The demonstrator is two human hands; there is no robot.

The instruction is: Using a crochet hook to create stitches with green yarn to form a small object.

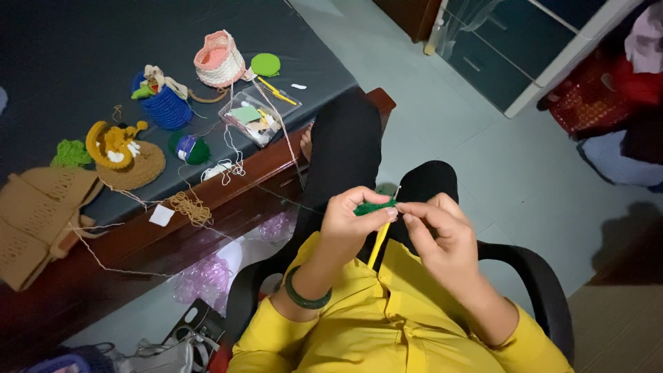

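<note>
Left hand (352, 220) pinches soft, light green crochet piece (373, 206); right hand (435, 231) fingers closed on stiff yellow hook (378, 244), best gripped mid-shaft.

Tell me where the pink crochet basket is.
The pink crochet basket stands on the dark tabletop at the upper left of the head view, between the blue basket and the green disc.

clear rectangular plastic box (257, 119) of craft bits, on dark table (69, 55)

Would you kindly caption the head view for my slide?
Seated person's left hand pinches green crochet work; right hand works a yellow hook.
</note>
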